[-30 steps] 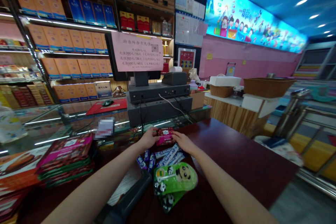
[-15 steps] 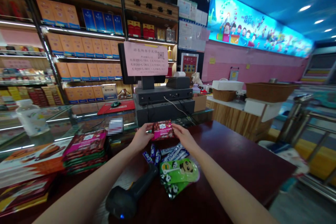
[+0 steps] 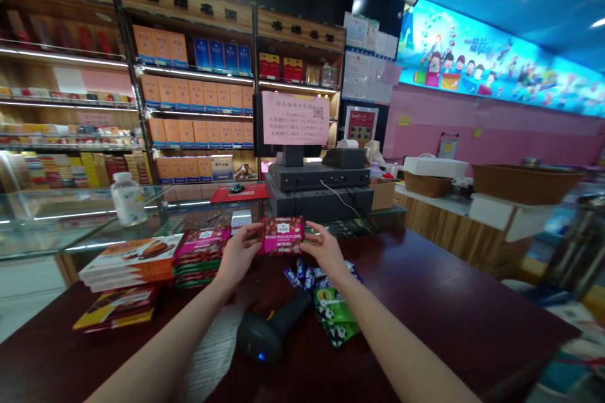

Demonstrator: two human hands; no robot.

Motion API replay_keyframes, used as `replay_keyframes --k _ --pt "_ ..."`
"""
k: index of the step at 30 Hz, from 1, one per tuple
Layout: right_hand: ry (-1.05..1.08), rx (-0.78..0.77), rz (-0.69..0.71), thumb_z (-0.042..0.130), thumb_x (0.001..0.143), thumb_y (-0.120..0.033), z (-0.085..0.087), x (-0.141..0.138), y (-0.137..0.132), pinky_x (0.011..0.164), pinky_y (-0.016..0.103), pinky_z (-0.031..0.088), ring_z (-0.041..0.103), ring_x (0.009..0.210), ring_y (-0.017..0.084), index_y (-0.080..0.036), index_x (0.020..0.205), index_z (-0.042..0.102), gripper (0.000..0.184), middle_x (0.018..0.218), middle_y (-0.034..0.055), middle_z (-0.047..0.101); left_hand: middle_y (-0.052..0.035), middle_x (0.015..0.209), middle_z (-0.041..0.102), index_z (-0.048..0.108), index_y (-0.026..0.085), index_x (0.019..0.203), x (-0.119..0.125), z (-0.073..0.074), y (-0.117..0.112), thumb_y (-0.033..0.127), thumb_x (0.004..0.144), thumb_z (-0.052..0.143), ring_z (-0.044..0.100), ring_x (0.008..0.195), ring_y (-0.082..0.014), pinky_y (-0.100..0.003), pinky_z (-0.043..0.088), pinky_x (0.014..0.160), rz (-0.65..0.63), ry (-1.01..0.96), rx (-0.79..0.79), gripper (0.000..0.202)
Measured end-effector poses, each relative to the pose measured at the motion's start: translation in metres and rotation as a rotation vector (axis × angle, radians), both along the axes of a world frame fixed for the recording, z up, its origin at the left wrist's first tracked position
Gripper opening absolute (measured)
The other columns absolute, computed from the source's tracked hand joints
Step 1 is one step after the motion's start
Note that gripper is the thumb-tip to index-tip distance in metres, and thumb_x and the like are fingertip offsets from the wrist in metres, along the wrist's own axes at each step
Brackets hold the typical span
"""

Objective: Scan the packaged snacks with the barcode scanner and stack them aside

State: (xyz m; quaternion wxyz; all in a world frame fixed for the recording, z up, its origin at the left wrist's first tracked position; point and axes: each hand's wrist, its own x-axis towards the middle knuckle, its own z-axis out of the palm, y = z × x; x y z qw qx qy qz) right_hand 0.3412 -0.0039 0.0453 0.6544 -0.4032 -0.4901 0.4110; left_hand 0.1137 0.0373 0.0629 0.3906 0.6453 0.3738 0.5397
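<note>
A red-and-pink hazelnut chocolate bar is held up, its printed face toward me, above the dark red counter. My left hand grips its left edge, thumb and fingers closed on the wrapper. At the right edge, my right hand has its thumb and fingertips on the bar. Beneath lie several small blue wrapped bars and a green panda-print packet, partly covered by my right forearm. A black barcode scanner rests between my forearms. Left of my left hand stands a stack of similar chocolate bars.
White-and-orange boxes and yellow-and-maroon packets are stacked at left. A white bottle stands on the glass case. Behind the bar is a cash register with a pink sign. Baskets stand at right.
My view has swung left, so the shelves and counter goods sit farther right in the picture. Both hands still hold the chocolate bar, which now lies beside the stack of similar bars in view.
</note>
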Motion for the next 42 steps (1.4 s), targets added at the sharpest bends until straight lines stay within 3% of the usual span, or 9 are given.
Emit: replay_keyframes --k 7,10,13,20,24,28,32,36,42 --pt "-0.116 0.042 -0.006 0.076 0.059 -0.021 0.0 -0.039 -0.002 0.06 0.027 0.051 0.063 0.062 0.015 -0.022 0.093 0.063 0.036 0.072 -0.0037 0.065 -0.0069 0.098 0.077 0.069 0.017 0.103 -0.042 -0.006 -0.022 0.036 0.063 0.071 0.072 0.086 -0.0222 -0.035 0.057 0.08 0.003 -0.022 -0.059 0.045" --pt "-0.192 0.045 -0.001 0.075 0.061 -0.024 -0.002 -0.05 -0.002 0.063 0.028 0.05 0.063 0.063 0.015 -0.02 0.085 0.066 0.026 0.072 -0.0019 0.066 -0.0062 0.092 0.078 0.071 0.017 0.104 -0.056 -0.011 -0.029 0.038 0.063 0.072 0.072 0.083 -0.0221 -0.034 0.056 0.077 0.046 -0.003 -0.066 0.046" --pt "-0.298 0.033 0.018 0.07 0.068 -0.026 -0.002 -0.056 -0.005 0.067 0.031 0.052 0.064 0.066 0.018 -0.018 0.092 0.071 0.025 0.076 0.0017 0.07 -0.0056 0.09 0.078 0.072 0.016 0.107 -0.069 -0.016 -0.035 0.041 0.064 0.072 0.073 0.085 -0.0228 -0.034 0.056 0.078 0.071 0.019 -0.084 0.05" --pt "-0.649 0.281 0.053 0.046 0.071 -0.006 0.0 -0.054 -0.02 0.096 0.034 0.047 0.063 0.105 0.019 -0.024 0.113 0.074 0.054 0.109 0.0051 0.069 -0.0077 0.113 0.076 0.075 0.017 0.111 -0.095 -0.011 -0.051 0.035 0.064 0.064 0.068 0.11 -0.0267 -0.04 0.051 0.1 0.108 0.043 -0.099 0.051" --pt "-0.631 0.343 0.037 0.054 0.077 -0.012 -0.004 -0.054 -0.024 0.096 0.034 0.047 0.063 0.106 0.019 -0.026 0.115 0.073 0.045 0.11 0.005 0.068 -0.0098 0.118 0.074 0.066 0.017 0.125 -0.099 -0.008 -0.063 0.031 0.064 0.07 0.07 0.107 -0.0263 -0.043 0.053 0.098 -0.099 -0.044 -0.157 0.063" --pt "-0.584 0.409 0.019 0.061 0.081 -0.018 -0.003 -0.057 -0.031 0.088 0.032 0.05 0.065 0.098 0.02 -0.025 0.108 0.076 0.032 0.103 0.0051 0.069 -0.0101 0.128 0.069 0.069 0.019 0.119 -0.102 -0.01 -0.07 0.036 0.063 0.079 0.069 0.108 -0.0264 -0.041 0.055 0.095 -0.105 -0.072 -0.108 0.059" --pt "-0.563 0.402 0.013 0.064 0.086 -0.028 0.001 -0.061 -0.037 0.085 0.032 0.051 0.066 0.094 0.02 -0.026 0.102 0.077 0.021 0.098 0.0053 0.071 -0.0064 0.111 0.076 0.076 0.022 0.101 -0.105 -0.009 -0.075 0.042 0.065 0.076 0.07 0.102 -0.0255 -0.038 0.056 0.093 0.05 0.018 -0.009 0.041" --pt "-0.541 0.382 -0.02 0.066 0.087 -0.034 0.001 -0.067 -0.037 0.082 0.031 0.05 0.065 0.088 0.02 -0.025 0.094 0.077 0.016 0.091 0.0039 0.071 -0.0032 0.087 0.078 0.076 0.021 0.089 -0.101 -0.009 -0.078 0.049 0.069 0.07 0.07 0.083 -0.0222 -0.031 0.056 0.078 0.174 0.111 0.02 0.034" --pt "-0.562 0.339 -0.093 0.066 0.085 -0.038 0.001 -0.075 -0.034 0.072 0.028 0.044 0.056 0.075 0.017 -0.021 0.066 0.064 0.026 0.075 0.0002 0.058 0.004 0.059 0.059 0.064 0.019 0.072 -0.096 -0.019 -0.072 0.058 0.074 0.065 0.054 0.058 -0.0126 -0.022 0.041 0.057 0.276 0.125 0.032 0.039"
